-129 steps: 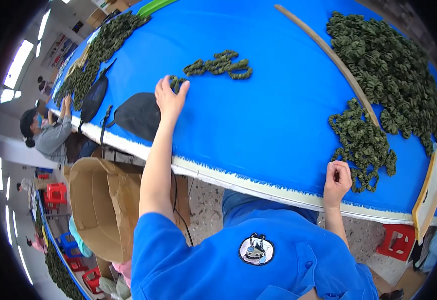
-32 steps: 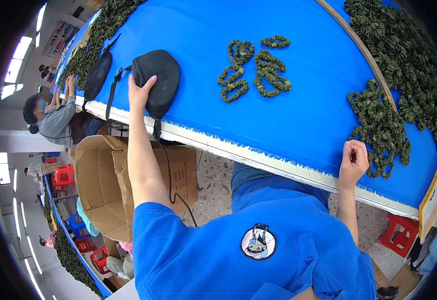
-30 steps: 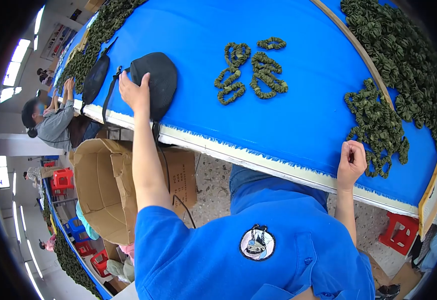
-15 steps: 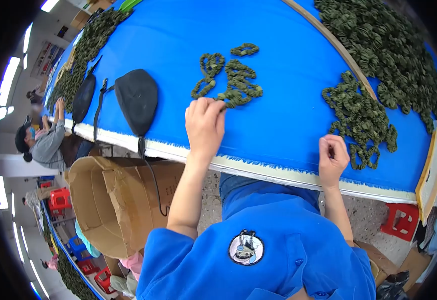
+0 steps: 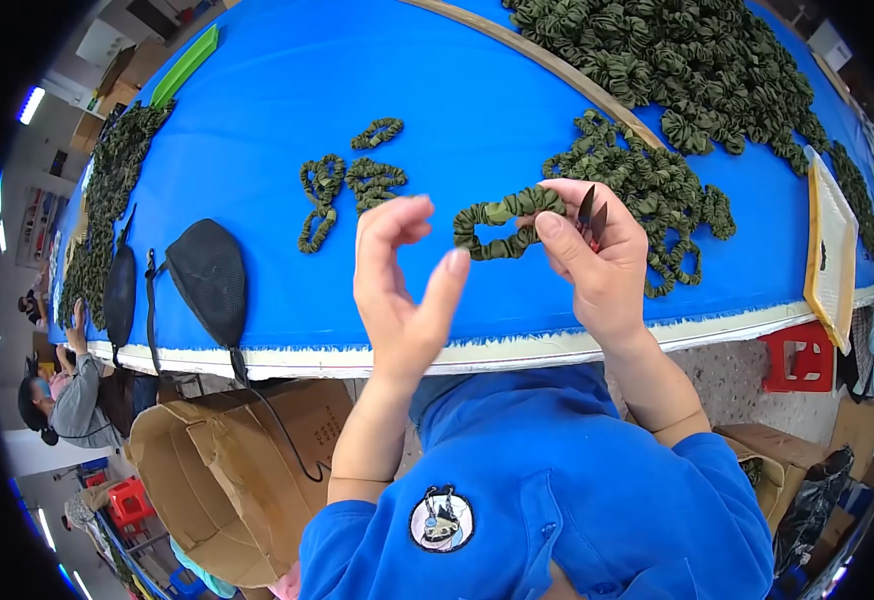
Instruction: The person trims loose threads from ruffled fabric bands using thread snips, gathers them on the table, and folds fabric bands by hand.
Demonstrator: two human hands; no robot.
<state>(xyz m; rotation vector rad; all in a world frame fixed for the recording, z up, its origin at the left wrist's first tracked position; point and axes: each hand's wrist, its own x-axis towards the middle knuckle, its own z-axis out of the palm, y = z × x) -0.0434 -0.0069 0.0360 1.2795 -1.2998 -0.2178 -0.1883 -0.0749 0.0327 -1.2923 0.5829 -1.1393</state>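
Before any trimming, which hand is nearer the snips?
Right. The right hand holds the snips; the left hand is off to their left, beyond the held scrunchie.

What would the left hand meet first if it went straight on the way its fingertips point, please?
Most likely the left hand would meet the dark green, gathered-fabric ring held by the right hand, though depth is unclear.

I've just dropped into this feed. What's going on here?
The person's right hand holds a dark green scrunchie and small dark-bladed snips above the blue table. The left hand is open beside the scrunchie; whether its thumb touches it is unclear. A few scrunchies lie apart on the table, with a smaller pile and a large heap on opposite sides of a wooden strip.
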